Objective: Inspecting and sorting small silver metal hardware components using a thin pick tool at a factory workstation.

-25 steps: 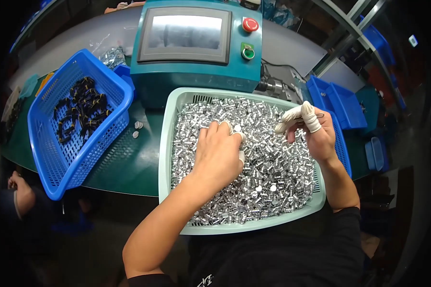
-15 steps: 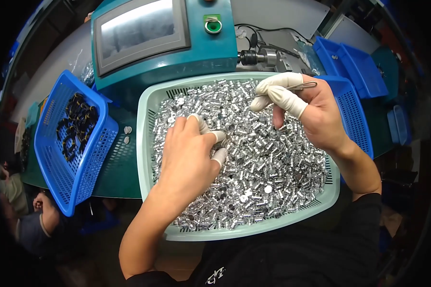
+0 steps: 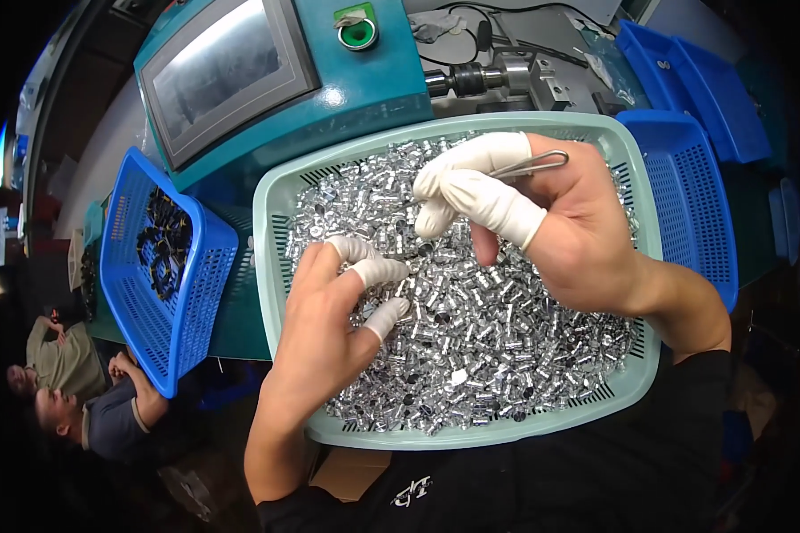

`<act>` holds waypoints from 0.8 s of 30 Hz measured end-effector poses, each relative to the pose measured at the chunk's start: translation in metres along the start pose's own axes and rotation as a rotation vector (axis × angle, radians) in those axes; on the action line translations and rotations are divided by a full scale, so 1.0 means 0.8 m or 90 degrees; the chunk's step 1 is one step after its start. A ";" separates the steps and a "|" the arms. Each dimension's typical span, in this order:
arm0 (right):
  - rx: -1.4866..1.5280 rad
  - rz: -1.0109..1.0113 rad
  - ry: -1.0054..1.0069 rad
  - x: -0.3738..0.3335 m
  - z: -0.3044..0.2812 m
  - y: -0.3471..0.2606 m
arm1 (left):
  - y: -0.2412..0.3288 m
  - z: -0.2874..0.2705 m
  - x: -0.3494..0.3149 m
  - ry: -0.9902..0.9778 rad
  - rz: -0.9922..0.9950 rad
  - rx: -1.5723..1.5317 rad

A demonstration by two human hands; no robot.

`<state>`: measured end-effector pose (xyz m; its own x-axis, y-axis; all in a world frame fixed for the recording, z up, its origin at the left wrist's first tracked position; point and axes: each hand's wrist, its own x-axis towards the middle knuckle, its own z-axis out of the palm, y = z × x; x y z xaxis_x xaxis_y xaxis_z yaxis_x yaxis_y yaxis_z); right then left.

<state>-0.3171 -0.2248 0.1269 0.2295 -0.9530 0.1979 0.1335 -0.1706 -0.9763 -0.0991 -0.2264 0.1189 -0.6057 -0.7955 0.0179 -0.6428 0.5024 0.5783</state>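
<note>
A pale green basket is heaped with small shiny metal cylindrical parts. My left hand reaches over the heap's left side, white finger cots on its thumb and two fingers. Those fingers are bent, with the thumb tip apart from the forefinger tip; whether a small part lies by the tips is unclear. Above the heap, further right, my right hand is closed on a thin metal tool with a looped end. Its thumb and two fingers wear white cots, which hide the tool's front end.
A blue basket with black and yellow ring-like items stands at left. Behind is a teal machine with a screen and a metal shaft. Blue trays stand at right. Two people sit at lower left.
The view has shifted. My right hand has come left and closer to my left hand, still gripping the tool. The left hand's thumb and fingers have shifted slightly over the parts.
</note>
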 end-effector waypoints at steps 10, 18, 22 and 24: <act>-0.012 -0.043 -0.075 -0.022 0.009 0.006 | -0.009 -0.003 -0.049 0.201 -0.095 -0.523; -0.069 -0.156 -0.092 -0.039 0.015 -0.008 | 0.000 0.001 -0.048 0.235 -0.069 -0.517; -0.085 -0.177 -0.094 -0.043 0.011 -0.009 | 0.005 0.004 -0.046 0.233 -0.071 -0.520; -0.088 -0.191 -0.082 -0.042 0.011 -0.006 | 0.004 0.005 -0.046 0.222 -0.073 -0.529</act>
<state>-0.3173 -0.1895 0.1260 0.3211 -0.8172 0.4786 0.0844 -0.4787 -0.8739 -0.0806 -0.1940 0.1172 -0.2951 -0.9511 0.0911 -0.0627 0.1144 0.9914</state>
